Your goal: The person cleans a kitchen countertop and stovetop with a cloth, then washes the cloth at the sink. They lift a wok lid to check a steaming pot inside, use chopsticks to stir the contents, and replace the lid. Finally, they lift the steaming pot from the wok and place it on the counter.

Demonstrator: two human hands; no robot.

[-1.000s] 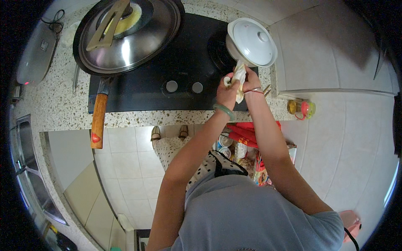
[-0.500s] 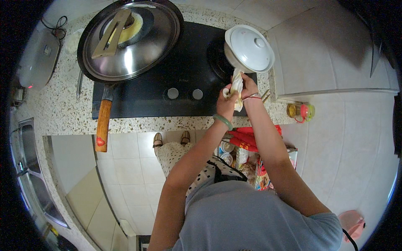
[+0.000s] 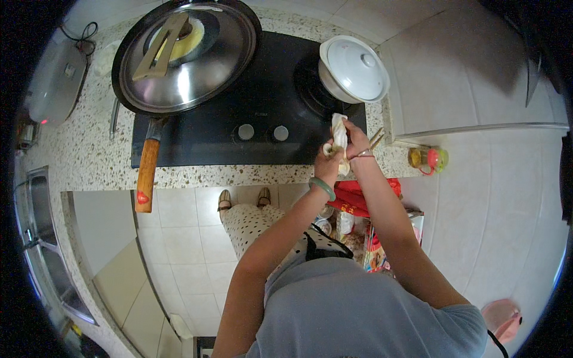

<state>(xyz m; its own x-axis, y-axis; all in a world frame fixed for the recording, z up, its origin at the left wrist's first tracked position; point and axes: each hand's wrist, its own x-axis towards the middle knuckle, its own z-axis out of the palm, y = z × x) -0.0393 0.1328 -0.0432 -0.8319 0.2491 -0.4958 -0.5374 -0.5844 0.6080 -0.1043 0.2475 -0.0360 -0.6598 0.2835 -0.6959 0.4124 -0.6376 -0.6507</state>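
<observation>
pot (image 3: 353,70) beyond cloth (image 3: 339,132); perhaps chopsticks (image 3: 377,137) beside right hand (image 3: 357,139)

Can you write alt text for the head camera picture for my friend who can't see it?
A person's left hand and right hand hold a crumpled whitish cloth near the front right of a black stovetop, just in front of a white lidded pot. A big lidded wok with a wooden handle sits on the left.

The cloth (image 3: 339,132) and pot (image 3: 353,67) are white, the hob (image 3: 197,140) black, the countertop (image 3: 239,177) speckled.
</observation>
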